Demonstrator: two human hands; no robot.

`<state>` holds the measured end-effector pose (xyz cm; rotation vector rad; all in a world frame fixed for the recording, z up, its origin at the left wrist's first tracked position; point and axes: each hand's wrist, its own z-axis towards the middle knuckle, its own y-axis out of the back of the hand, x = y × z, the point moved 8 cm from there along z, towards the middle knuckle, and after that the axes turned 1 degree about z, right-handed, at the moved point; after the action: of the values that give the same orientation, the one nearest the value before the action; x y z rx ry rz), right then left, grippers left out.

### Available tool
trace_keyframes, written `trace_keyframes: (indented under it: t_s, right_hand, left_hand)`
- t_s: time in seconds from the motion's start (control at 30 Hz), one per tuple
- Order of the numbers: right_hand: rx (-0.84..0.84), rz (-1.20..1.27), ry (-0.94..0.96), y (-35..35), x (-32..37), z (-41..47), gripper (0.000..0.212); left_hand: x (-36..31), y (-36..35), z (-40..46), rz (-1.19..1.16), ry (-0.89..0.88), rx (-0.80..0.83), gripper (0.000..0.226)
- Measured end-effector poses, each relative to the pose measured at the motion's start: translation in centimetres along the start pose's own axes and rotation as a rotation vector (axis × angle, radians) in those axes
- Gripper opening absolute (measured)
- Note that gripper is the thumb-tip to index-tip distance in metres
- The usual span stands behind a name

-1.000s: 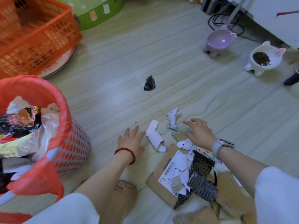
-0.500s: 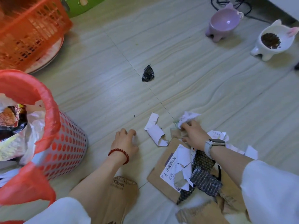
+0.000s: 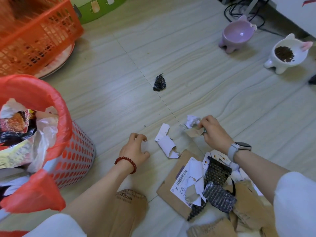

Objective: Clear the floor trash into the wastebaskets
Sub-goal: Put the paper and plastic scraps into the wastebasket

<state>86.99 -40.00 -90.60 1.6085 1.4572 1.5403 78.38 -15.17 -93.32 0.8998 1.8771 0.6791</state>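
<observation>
My right hand (image 3: 214, 132) pinches a crumpled white paper scrap (image 3: 192, 120) together with a brown cardboard piece (image 3: 194, 132) just off the floor. Curled and holding nothing, my left hand (image 3: 135, 149) rests on the floor beside a torn white paper strip (image 3: 166, 142). A black crumpled wrapper (image 3: 159, 82) lies farther out on the floor. A heap of cardboard with a barcode label (image 3: 185, 178) and black bubble wrap (image 3: 217, 185) lies under my right forearm. The wastebasket (image 3: 75, 156), lined with a red bag and nearly full, stands at the left.
An orange crate (image 3: 34, 36) sits at the back left with a green tub (image 3: 100, 7) behind it. A purple pet bowl (image 3: 236, 35) and a white pet bowl with kibble (image 3: 287, 53) stand at the back right, near cables (image 3: 239, 11).
My right hand reached to the paper and cardboard scraps, closed on them and lifted them slightly. My left hand curled its fingers and stayed on the floor.
</observation>
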Motion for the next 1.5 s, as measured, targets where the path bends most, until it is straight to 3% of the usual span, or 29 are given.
trace_keyframes:
  t_s: [0.23,0.3,0.47,0.7,0.9,1.0,1.13,1.27,1.33,1.43,1.5]
  right_hand:
    - [0.307,-0.409,0.168,-4.4,2.8,2.5,0.018]
    - [0.391,-0.500,0.229,-5.8,3.6,3.0,0.024]
    - [0.298,-0.579,0.240,-6.9,4.7,2.9,0.042]
    - [-0.038,0.034,0.026,-1.4,4.5,1.4,0.008]
    - [-0.328,0.449,0.085,6.7,10.6,1.5,0.006]
    - [-0.385,0.648,0.190,9.7,16.5,1.3,0.004]
    - [-0.256,0.765,0.315,10.7,25.6,0.6,0.023]
    - [-0.154,0.883,0.315,9.4,33.9,0.6,0.023]
    - [0.015,0.921,0.277,7.2,37.2,0.7,0.010]
    - [0.320,0.887,0.250,3.6,40.4,0.1,0.024]
    - [0.372,0.854,0.281,3.2,41.1,-0.6,0.024]
  left_hand:
    - [-0.2,1.1,-0.8,-0.058,-0.006,-0.021,0.034]
    - [0.1,1.4,-1.0,-0.058,-0.012,-0.018,0.034]
    - [1.1,1.8,-1.8,-0.052,0.001,-0.010,0.035]
    - [-1.6,4.4,-2.5,-0.164,-0.057,-0.163,0.044]
    - [-7.7,13.5,-3.6,-0.324,-0.216,-0.486,0.032]
    - [-7.9,20.4,-5.9,-0.365,-0.304,-0.694,0.027]
    - [-2.8,27.6,-9.1,-0.261,-0.201,-0.882,0.030]
    - [4.8,31.0,-10.9,-0.175,0.102,-0.823,0.038]
    - [7.6,31.7,-12.0,-0.154,0.203,-0.768,0.041]
    - [10.3,32.3,-13.7,-0.193,0.282,-0.738,0.041]
    - [10.9,32.9,-14.6,-0.202,0.298,-0.778,0.041]
